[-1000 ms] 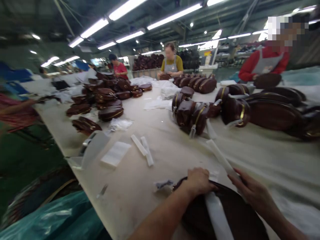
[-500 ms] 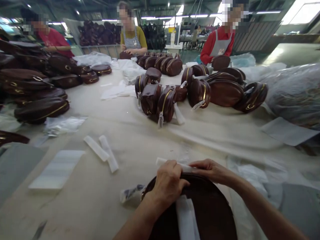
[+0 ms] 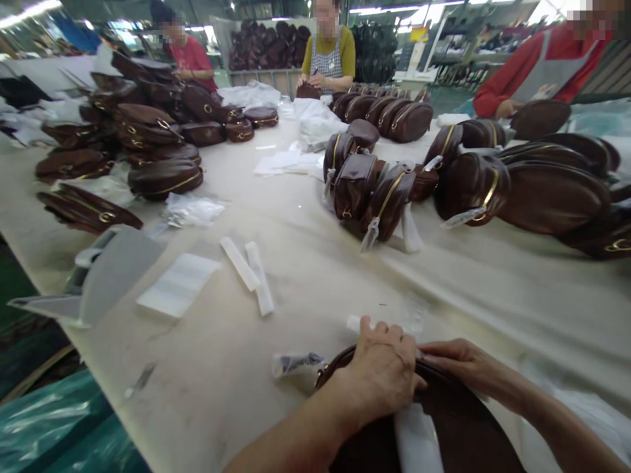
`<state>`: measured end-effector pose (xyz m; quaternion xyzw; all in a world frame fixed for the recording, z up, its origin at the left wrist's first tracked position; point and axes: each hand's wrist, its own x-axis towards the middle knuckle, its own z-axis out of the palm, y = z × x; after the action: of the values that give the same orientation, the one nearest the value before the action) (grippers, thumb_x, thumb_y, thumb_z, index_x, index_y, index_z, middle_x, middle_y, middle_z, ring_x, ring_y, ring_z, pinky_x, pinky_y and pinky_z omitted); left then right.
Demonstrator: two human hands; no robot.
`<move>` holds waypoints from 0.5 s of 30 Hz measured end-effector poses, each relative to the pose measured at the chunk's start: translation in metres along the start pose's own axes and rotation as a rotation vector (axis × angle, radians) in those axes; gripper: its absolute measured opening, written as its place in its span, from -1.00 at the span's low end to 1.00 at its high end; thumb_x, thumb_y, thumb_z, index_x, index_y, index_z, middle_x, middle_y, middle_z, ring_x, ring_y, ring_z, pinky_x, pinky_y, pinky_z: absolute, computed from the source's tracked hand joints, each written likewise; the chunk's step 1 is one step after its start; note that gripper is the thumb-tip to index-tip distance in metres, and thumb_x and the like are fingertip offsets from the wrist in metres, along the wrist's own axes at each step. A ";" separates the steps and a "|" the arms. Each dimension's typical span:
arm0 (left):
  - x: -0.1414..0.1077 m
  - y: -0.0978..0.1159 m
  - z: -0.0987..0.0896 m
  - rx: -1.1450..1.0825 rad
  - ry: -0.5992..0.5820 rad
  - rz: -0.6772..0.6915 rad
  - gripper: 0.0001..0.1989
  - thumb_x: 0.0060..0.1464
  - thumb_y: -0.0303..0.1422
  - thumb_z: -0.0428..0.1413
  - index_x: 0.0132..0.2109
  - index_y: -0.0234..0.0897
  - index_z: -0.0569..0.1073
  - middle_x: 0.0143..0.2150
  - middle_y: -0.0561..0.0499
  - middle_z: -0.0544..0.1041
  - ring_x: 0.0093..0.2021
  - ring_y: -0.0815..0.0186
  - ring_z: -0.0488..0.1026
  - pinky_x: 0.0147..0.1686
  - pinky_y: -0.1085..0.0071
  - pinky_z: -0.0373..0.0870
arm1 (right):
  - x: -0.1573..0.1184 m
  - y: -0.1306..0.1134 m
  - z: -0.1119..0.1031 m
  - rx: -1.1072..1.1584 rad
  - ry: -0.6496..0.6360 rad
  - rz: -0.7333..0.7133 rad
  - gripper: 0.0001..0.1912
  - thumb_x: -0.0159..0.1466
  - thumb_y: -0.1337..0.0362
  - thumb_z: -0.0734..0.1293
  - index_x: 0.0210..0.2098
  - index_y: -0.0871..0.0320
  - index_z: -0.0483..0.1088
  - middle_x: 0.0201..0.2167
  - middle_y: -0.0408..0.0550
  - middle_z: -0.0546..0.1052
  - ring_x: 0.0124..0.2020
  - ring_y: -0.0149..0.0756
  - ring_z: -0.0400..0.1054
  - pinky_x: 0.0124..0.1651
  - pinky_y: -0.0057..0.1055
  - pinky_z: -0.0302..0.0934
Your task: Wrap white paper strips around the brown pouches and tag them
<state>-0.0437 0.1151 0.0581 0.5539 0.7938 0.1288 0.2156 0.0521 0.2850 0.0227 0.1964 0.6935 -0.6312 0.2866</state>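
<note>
Dark brown bag (image 3: 473, 420) at the bench's (image 3: 197, 368) near edge, likely light, soft-sided; best held by its firmer rim. Left fingers (image 3: 382, 328) curl over that rim beside white wrap (image 3: 417, 437); right fingers (image 3: 438, 348) pinch it.

1. Left hand (image 3: 386, 366): bare, with a broad back, raised knuckles, faint ridges of veins or tendons, and a short thumb tip.
2. Right hand (image 3: 461, 360): bare, with slim, tapering fingers; fine detail is blurred.
3. Left forearm (image 3: 290, 430): bare, smooth, widening from the wrist.
4. Right forearm (image 3: 562, 414): bare, long and slender, narrow at the wrist.
</note>
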 end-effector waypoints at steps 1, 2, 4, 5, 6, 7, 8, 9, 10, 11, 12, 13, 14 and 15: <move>-0.001 -0.001 0.000 -0.005 0.001 -0.005 -0.60 0.16 -0.08 0.01 -0.11 -0.36 0.39 -0.09 -0.15 0.43 -0.05 0.09 0.35 0.08 -0.03 0.14 | 0.000 -0.001 0.001 0.010 0.016 0.005 -0.35 0.00 -0.22 0.34 -0.24 0.25 0.53 -0.31 0.02 0.56 -0.29 -0.17 0.42 -0.12 -0.27 0.27; -0.001 -0.002 0.001 -0.010 0.002 -0.013 -0.60 0.15 -0.07 0.01 -0.11 -0.35 0.39 -0.08 -0.16 0.42 -0.04 0.07 0.34 0.07 -0.02 0.16 | 0.000 -0.002 0.002 0.022 0.034 0.006 -0.35 -0.02 -0.22 0.35 -0.24 0.25 0.53 -0.32 0.01 0.56 -0.31 -0.19 0.41 -0.13 -0.28 0.26; -0.001 -0.004 0.000 -0.018 -0.004 -0.035 -0.58 0.14 -0.05 0.01 -0.10 -0.35 0.38 -0.06 -0.18 0.40 -0.03 0.04 0.33 0.02 0.00 0.21 | -0.001 -0.004 0.004 0.038 0.076 0.003 -0.36 -0.07 -0.20 0.39 -0.26 0.24 0.54 -0.35 -0.02 0.56 -0.34 -0.23 0.40 -0.16 -0.32 0.25; -0.001 -0.005 -0.001 -0.021 -0.012 -0.049 -0.57 0.12 -0.04 0.01 -0.10 -0.35 0.38 -0.05 -0.19 0.39 -0.03 0.02 0.33 -0.01 0.02 0.24 | -0.001 -0.005 0.004 0.046 0.095 0.002 -0.38 -0.08 -0.19 0.40 -0.29 0.24 0.54 -0.37 -0.04 0.56 -0.36 -0.26 0.39 -0.19 -0.34 0.25; 0.000 -0.006 -0.002 -0.022 -0.023 -0.061 -0.55 0.12 -0.03 0.01 -0.10 -0.35 0.38 -0.06 -0.19 0.39 -0.03 0.01 0.33 -0.03 0.03 0.25 | -0.002 -0.005 0.005 0.060 0.111 0.004 -0.40 -0.09 -0.17 0.41 -0.30 0.24 0.54 -0.39 -0.05 0.55 -0.37 -0.28 0.38 -0.21 -0.36 0.25; 0.001 -0.007 -0.002 -0.024 -0.033 -0.067 -0.54 0.11 -0.02 0.02 -0.10 -0.36 0.37 -0.06 -0.19 0.39 -0.04 0.01 0.33 -0.04 0.03 0.26 | -0.003 -0.005 0.006 0.083 0.124 0.008 -0.43 -0.08 -0.15 0.42 -0.31 0.23 0.54 -0.39 -0.07 0.55 -0.39 -0.30 0.37 -0.23 -0.38 0.24; 0.001 -0.008 -0.003 -0.029 -0.041 -0.068 -0.54 0.10 -0.02 0.03 -0.10 -0.36 0.37 -0.08 -0.18 0.40 -0.05 0.02 0.34 -0.04 0.03 0.26 | -0.003 -0.005 0.006 0.113 0.134 0.009 -0.45 -0.07 -0.12 0.42 -0.30 0.23 0.54 -0.39 -0.08 0.55 -0.39 -0.32 0.37 -0.25 -0.40 0.23; 0.001 -0.008 -0.003 -0.035 -0.047 -0.067 -0.54 0.09 -0.03 0.04 -0.10 -0.37 0.36 -0.09 -0.16 0.41 -0.06 0.03 0.35 -0.04 0.04 0.26 | -0.004 -0.004 0.006 0.148 0.141 0.007 -0.47 -0.06 -0.10 0.43 -0.30 0.22 0.54 -0.39 -0.08 0.54 -0.40 -0.33 0.36 -0.26 -0.41 0.23; 0.001 -0.008 -0.003 -0.042 -0.048 -0.063 -0.55 0.09 -0.04 0.05 -0.09 -0.37 0.36 -0.11 -0.15 0.41 -0.07 0.04 0.35 -0.04 0.05 0.26 | -0.005 -0.003 0.006 0.184 0.144 -0.001 -0.48 -0.05 -0.08 0.44 -0.28 0.22 0.54 -0.38 -0.08 0.54 -0.40 -0.34 0.36 -0.27 -0.42 0.22; 0.001 -0.008 -0.003 -0.049 -0.046 -0.057 -0.55 0.08 -0.05 0.06 -0.08 -0.36 0.34 -0.12 -0.14 0.42 -0.08 0.05 0.36 -0.04 0.07 0.27 | -0.006 -0.002 0.006 0.215 0.143 -0.010 -0.49 -0.05 -0.07 0.44 -0.28 0.22 0.53 -0.37 -0.08 0.55 -0.39 -0.34 0.37 -0.27 -0.42 0.22; 0.001 -0.009 -0.003 -0.053 -0.040 -0.051 -0.55 0.08 -0.06 0.07 -0.05 -0.34 0.33 -0.13 -0.13 0.42 -0.08 0.06 0.36 -0.05 0.10 0.28 | -0.007 -0.001 0.006 0.238 0.141 -0.021 -0.48 -0.06 -0.06 0.45 -0.27 0.22 0.53 -0.36 -0.07 0.55 -0.38 -0.34 0.37 -0.26 -0.42 0.22; 0.001 -0.009 -0.002 -0.054 -0.035 -0.044 -0.55 0.08 -0.06 0.08 -0.03 -0.32 0.32 -0.13 -0.12 0.42 -0.09 0.07 0.37 -0.06 0.12 0.29 | -0.008 0.000 0.005 0.252 0.139 -0.035 -0.48 -0.05 -0.06 0.45 -0.26 0.23 0.53 -0.34 -0.06 0.55 -0.36 -0.33 0.37 -0.24 -0.41 0.22; 0.001 -0.009 -0.002 -0.051 -0.034 -0.041 -0.56 0.08 -0.06 0.08 -0.03 -0.29 0.32 -0.13 -0.11 0.42 -0.10 0.08 0.38 -0.07 0.14 0.30 | -0.009 0.000 0.004 0.254 0.135 -0.053 -0.48 -0.05 -0.06 0.44 -0.25 0.23 0.53 -0.32 -0.05 0.55 -0.34 -0.32 0.38 -0.22 -0.40 0.22; 0.002 -0.009 -0.001 -0.048 -0.039 -0.038 -0.57 0.08 -0.06 0.07 -0.03 -0.26 0.33 -0.14 -0.09 0.42 -0.11 0.09 0.38 -0.08 0.16 0.31 | -0.010 0.000 0.004 0.242 0.130 -0.072 -0.47 -0.03 -0.06 0.43 -0.23 0.23 0.53 -0.30 -0.04 0.55 -0.32 -0.31 0.38 -0.20 -0.40 0.22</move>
<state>-0.0526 0.1133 0.0546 0.5357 0.7966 0.1327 0.2467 0.0598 0.2822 0.0289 0.2449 0.6361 -0.7060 0.1924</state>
